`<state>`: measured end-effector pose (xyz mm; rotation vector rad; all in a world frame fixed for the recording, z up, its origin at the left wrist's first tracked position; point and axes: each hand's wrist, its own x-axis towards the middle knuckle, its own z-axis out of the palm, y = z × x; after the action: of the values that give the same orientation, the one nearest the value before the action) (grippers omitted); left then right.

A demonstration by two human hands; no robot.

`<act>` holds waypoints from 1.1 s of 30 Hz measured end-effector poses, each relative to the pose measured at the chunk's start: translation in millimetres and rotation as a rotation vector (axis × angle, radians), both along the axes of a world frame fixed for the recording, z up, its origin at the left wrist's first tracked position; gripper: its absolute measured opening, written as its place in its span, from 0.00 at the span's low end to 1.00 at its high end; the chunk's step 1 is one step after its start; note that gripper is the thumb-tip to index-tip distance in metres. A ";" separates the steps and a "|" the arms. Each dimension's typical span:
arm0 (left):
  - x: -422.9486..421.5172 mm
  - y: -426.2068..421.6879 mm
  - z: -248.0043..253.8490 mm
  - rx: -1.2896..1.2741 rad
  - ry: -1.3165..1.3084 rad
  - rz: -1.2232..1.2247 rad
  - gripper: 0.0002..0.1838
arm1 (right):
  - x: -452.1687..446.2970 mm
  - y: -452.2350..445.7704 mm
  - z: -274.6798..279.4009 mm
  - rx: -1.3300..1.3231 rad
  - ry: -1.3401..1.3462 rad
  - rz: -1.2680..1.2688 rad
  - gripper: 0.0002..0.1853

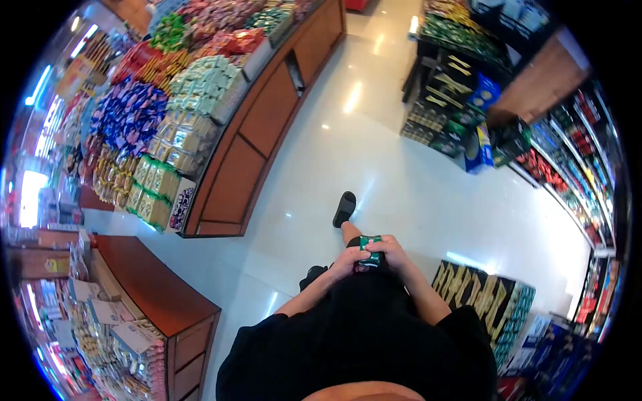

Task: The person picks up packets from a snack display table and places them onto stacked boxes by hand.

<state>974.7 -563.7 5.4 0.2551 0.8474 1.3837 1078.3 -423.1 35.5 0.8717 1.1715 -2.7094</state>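
Note:
A small dark green packet [370, 256] with some pale print is held in front of my body at waist height. From the left, my left hand [346, 262] grips its side, the thumb lying over the front. My right hand [392, 252] closes on the other side, its thumb also across the face. The fingers behind the packet are mostly hidden, and its print is too small to read.
A wooden display counter [234, 177] piled with wrapped sweets runs along the left. A lower wooden counter [157, 287] stands nearer. Stacked black-and-gold boxes [471, 294] sit close on my right, with stocked shelves [568, 167] beyond. Glossy pale floor [321, 147] lies between them.

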 end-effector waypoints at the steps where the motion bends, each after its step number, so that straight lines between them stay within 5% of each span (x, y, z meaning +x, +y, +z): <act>1: -17.3 8.4 -2.2 0.025 -0.017 0.041 0.12 | -21.6 8.3 -5.9 -0.021 0.017 0.007 0.10; 7: -166.4 61.1 18.2 -0.123 0.239 0.107 0.15 | -182.5 71.4 -28.8 -0.081 0.125 0.079 0.08; 11: -267.4 98.4 51.7 -0.149 0.469 0.144 0.16 | -296.4 120.7 8.4 0.182 0.153 0.199 0.08; 14: -327.8 124.4 68.8 -0.154 0.728 0.195 0.18 | -364.3 149.5 22.2 0.111 0.270 0.211 0.07; 22: -436.2 171.1 54.6 -0.107 0.499 0.418 0.15 | -495.3 196.7 7.6 0.224 0.181 0.365 0.12; 27: -533.1 203.7 20.0 -0.155 0.487 0.323 0.15 | -588.3 226.1 -23.2 0.174 0.077 0.280 0.18; 33: -681.9 282.6 53.1 -0.121 0.549 0.217 0.17 | -719.0 303.9 11.5 0.261 0.138 0.213 0.16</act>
<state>292.8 -281.2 58.6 0.4716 1.4426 1.4788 359.3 -119.2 47.1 0.5494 1.5740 -2.5161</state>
